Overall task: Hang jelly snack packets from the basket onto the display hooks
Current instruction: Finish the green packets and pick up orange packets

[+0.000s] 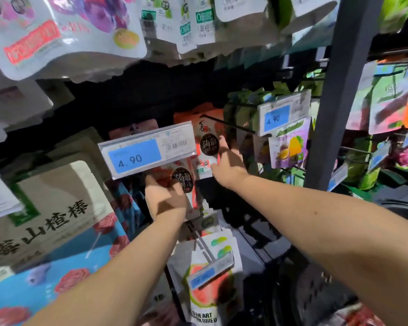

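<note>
Reaching into a snack rack, a person's right hand (226, 165) pinches the lower edge of the upper jelly packet (206, 140), thumb in front and forefinger straight up its side, just under a black wire display hook (229, 125). The left hand (166, 201) lies against the lower jelly packet (183, 184) beneath the 4.90 price tag (146, 154), which hides its fingertips. With that tag masking the packet tops, a hang hole could miss its hook and a thinly held packet could drop.
</note>
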`<state>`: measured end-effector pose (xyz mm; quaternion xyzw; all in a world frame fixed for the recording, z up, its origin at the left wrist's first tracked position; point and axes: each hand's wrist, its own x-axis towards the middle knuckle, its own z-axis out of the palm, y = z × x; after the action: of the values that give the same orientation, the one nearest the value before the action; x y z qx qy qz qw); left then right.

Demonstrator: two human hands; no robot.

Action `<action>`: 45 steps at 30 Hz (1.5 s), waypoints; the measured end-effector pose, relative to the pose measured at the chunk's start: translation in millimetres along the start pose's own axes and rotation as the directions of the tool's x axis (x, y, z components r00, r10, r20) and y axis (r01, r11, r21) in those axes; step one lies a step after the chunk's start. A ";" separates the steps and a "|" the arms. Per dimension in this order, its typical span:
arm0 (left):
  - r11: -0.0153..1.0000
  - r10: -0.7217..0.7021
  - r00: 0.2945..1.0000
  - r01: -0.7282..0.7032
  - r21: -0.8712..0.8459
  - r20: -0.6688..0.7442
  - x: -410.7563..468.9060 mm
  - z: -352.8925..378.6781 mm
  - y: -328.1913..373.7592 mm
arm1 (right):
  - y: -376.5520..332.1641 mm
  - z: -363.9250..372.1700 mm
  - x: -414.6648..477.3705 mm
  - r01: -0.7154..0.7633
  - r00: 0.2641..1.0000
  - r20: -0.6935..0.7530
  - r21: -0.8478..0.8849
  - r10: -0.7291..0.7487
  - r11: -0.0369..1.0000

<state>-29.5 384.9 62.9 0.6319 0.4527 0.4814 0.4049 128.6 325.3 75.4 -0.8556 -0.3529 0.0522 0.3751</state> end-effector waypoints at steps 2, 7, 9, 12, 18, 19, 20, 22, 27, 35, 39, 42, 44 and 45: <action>1.000 -0.026 1.000 0.026 -0.004 0.015 -17.6 -5.0 10.1 | -2.9 -8.5 -21.3 0.001 1.000 0.017 0.028 -0.002 1.000; 0.988 -0.038 0.997 0.048 -0.147 0.073 -61.3 -8.8 35.9 | 0.6 -30.8 -73.1 -0.030 0.994 0.110 0.351 -0.009 0.936; 0.984 -0.048 0.993 0.065 -0.167 0.105 -77.7 -13.2 44.6 | 0.4 -43.2 -97.0 -0.028 0.985 0.164 0.486 -0.060 0.873; 0.986 -0.027 0.981 0.058 -0.157 0.193 -104.7 -22.0 59.9 | 6.1 -61.1 -126.7 0.030 0.986 0.125 0.513 -0.110 0.858; 0.986 0.106 0.922 -0.048 -0.162 0.372 -150.1 -31.7 80.4 | 20.4 -96.6 -171.7 0.099 0.993 -0.092 0.370 -0.069 0.924; 0.986 0.134 0.907 -0.083 -0.144 0.400 -157.3 -34.0 86.4 | 22.1 -102.8 -178.8 0.095 0.991 -0.125 0.353 -0.054 0.931; 0.983 0.171 0.897 -0.129 -0.128 0.408 -163.3 -35.0 91.9 | 25.0 -107.5 -183.6 0.091 0.987 -0.157 0.341 -0.039 0.936; 0.973 0.231 0.881 -0.205 -0.107 0.414 -171.4 -34.5 96.8 | 30.7 -115.8 -191.5 0.106 0.975 -0.219 0.314 -0.037 0.943; 0.949 0.312 0.838 -0.299 -0.100 0.448 -178.9 -32.6 99.2 | 38.3 -124.2 -199.9 0.147 0.953 -0.299 0.330 -0.044 0.933; 0.962 0.270 0.854 -0.254 -0.096 0.445 -158.1 -23.2 100.4 | 33.2 -121.4 -177.5 0.109 0.954 -0.298 0.240 -0.033 0.965; 0.953 0.291 0.838 -0.297 -0.061 0.462 -149.6 -14.5 98.1 | 42.8 -108.5 -162.7 0.079 0.957 -0.290 0.246 -0.005 0.966; 0.953 0.291 0.831 -0.294 -0.068 0.474 -145.1 -9.9 90.5 | 47.0 -104.8 -157.6 0.079 0.955 -0.298 0.255 0.000 0.964; 0.948 0.313 0.820 -0.304 -0.097 0.479 -142.2 -8.4 84.3 | 46.3 -102.6 -160.1 0.080 0.961 -0.278 0.271 -0.002 0.959; 0.942 0.328 0.812 -0.317 -0.107 0.483 -141.0 -8.5 80.0 | 47.3 -100.3 -163.2 0.079 0.969 -0.247 0.292 -0.004 0.953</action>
<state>-41.1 228.9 106.4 0.7968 0.2152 0.3702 0.4263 69.1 137.4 86.1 -0.7810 -0.3101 -0.0084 0.5421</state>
